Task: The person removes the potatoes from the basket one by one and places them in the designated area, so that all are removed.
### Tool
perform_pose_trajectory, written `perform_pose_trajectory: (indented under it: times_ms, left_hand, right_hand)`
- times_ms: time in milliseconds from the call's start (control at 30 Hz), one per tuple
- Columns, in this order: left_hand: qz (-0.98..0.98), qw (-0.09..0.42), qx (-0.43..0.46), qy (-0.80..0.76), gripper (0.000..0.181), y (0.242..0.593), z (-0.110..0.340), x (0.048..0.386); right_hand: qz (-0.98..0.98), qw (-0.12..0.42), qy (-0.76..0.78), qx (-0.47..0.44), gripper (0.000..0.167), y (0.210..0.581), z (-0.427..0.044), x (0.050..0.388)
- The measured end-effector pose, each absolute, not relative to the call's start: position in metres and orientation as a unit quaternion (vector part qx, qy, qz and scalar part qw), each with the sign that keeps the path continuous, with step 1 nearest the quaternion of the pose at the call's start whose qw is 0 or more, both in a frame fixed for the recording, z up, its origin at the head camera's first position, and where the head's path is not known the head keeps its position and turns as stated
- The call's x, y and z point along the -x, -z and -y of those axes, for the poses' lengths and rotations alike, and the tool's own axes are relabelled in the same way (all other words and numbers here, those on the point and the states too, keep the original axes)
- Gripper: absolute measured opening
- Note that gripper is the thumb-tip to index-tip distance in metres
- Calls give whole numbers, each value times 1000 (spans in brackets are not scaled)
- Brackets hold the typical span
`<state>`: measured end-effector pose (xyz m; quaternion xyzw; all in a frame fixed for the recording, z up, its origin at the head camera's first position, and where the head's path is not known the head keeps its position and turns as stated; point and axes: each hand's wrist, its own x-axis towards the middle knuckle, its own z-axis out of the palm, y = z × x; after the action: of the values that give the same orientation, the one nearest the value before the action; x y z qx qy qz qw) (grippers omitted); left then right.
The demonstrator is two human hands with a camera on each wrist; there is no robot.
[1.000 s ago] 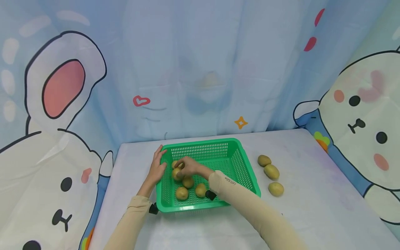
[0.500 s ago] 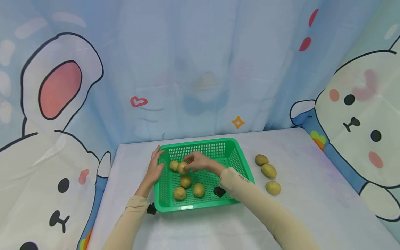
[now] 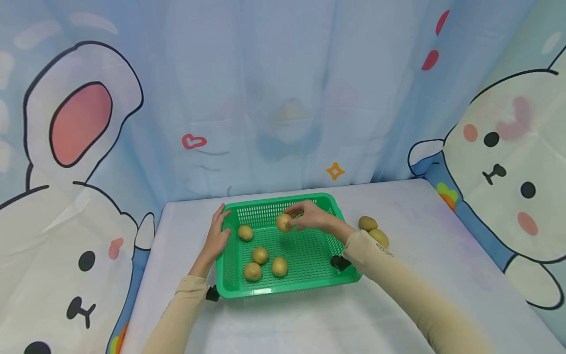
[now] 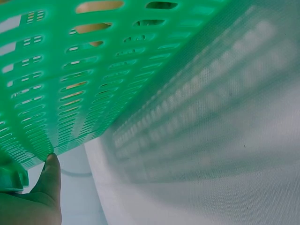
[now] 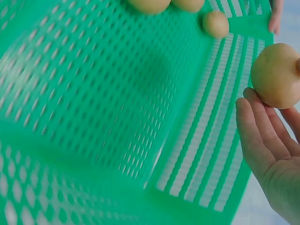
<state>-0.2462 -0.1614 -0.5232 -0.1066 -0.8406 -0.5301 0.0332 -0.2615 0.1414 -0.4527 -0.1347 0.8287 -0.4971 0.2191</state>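
Note:
A green plastic basket [image 3: 289, 287] with slotted walls stands on the table. Along its left rim lies my left hand [image 3: 215, 237], gripping the edge with the thumb toward the inside; the left wrist view shows one finger against the outer wall. Above the basket's far middle, my right hand [image 3: 311, 216] pinches a round yellow potato [image 3: 283, 223] between thumb and fingers. That potato [image 5: 276, 75] is lifted clear of the basket floor in the right wrist view. Several other potatoes, among them one near the left wall [image 3: 245, 233] and one nearer the front [image 3: 279, 266], lie in the basket.
Right of the basket, two potatoes [image 3: 379, 238] show on the white-covered table [image 3: 424, 231], partly beside my right sleeve [image 3: 398, 275]. A blue cartoon-printed curtain [image 3: 283, 98] hangs behind the table. Black wrist cameras sit by both hands.
My right hand has picked up a potato from the basket's left part and carried it rightward and up. The left hand stays at the rim. The right sleeve now covers the third outside potato.

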Motion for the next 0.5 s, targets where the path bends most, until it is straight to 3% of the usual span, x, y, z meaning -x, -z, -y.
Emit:
perform_pose_trajectory:
  times_ms: [233, 500]
  left_hand:
    - [841, 28, 105, 530, 58, 523, 163, 247]
    - [838, 26, 106, 535, 58, 521, 162, 246]
  right_hand:
    - [-843, 186, 493, 105, 48, 448, -192, 267]
    - [-823, 175, 540, 38, 59, 451, -255, 276]
